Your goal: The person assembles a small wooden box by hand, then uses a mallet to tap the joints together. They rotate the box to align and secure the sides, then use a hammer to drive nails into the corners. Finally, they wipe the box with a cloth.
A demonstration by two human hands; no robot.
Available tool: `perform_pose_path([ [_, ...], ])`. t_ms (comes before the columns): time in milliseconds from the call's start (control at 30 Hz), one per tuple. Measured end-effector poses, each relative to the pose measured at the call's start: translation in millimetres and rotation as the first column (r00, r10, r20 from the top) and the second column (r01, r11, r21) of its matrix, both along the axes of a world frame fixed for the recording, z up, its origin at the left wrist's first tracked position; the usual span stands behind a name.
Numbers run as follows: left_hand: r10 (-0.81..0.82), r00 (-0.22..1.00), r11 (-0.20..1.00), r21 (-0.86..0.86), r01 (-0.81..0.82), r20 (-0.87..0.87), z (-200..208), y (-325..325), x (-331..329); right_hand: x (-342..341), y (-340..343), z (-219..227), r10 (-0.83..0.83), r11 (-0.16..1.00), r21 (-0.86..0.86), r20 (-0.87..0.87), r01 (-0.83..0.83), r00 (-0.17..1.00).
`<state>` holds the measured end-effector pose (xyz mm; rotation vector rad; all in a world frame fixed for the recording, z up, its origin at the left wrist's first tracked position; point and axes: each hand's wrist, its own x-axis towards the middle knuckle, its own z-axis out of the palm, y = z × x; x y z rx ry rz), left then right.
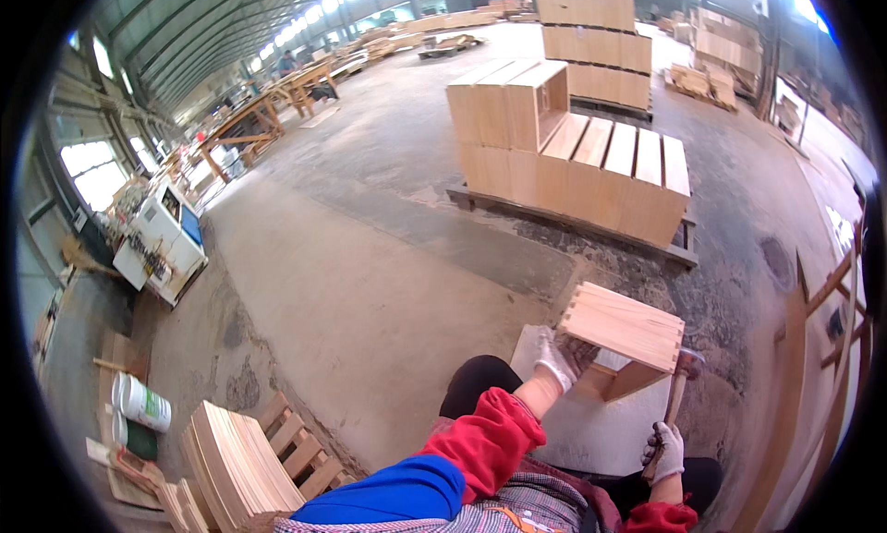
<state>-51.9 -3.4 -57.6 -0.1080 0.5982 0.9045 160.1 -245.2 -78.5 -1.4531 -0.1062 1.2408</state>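
My left hand [560, 357], in a white work glove, grips the near left edge of a small pale wooden box [624, 334] with finger-jointed corners. The box sits tilted on a white slab [591, 427] in front of my knees. My right hand [667, 450], also gloved, holds the wooden handle of a hammer [681, 385]. The hammer's head is up beside the box's right corner. My sleeves are red and blue.
A pallet [573, 221] stacked with finished wooden boxes [573, 154] stands ahead on the concrete floor. More box stacks [596, 48] lie farther back. A fanned pile of thin boards [231, 464] and paint cans [143, 405] are at lower left. A white machine [162, 242] and workbenches line the left. A wooden frame [832, 330] is at right.
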Motion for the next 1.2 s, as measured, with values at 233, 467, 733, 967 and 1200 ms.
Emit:
perform_pose_path([
  [233, -0.169, 0.937, 0.975, 0.087, 0.204, -0.305, 10, -17, 16, 19, 11, -18, -0.236, 0.970, -0.013, -0.282, 0.242, 0.930],
  [467, -0.308, 0.891, 0.893, 0.223, 0.392, -0.333, 48, -58, 44, 23, -21, -38, -0.169, 0.982, 0.048, -0.188, 0.181, 0.967],
  [733, -0.174, 0.687, 0.550, 0.509, 0.662, -0.706, 42, -31, 59, -52, -75, 43, -0.176, 0.984, 0.035, 0.119, 0.173, 0.977],
  [967, 0.535, 0.350, -0.010, 0.408, 0.913, -0.769, 78, 14, 64, -81, -88, 150, -0.125, 0.992, 0.063, 0.376, 0.109, 0.918],
  [1200, 0.891, -0.067, -0.054, -0.251, 0.966, -0.450, 62, 53, 64, -61, -58, 240, -0.220, 0.940, 0.340, 0.681, -0.035, 0.698],
])
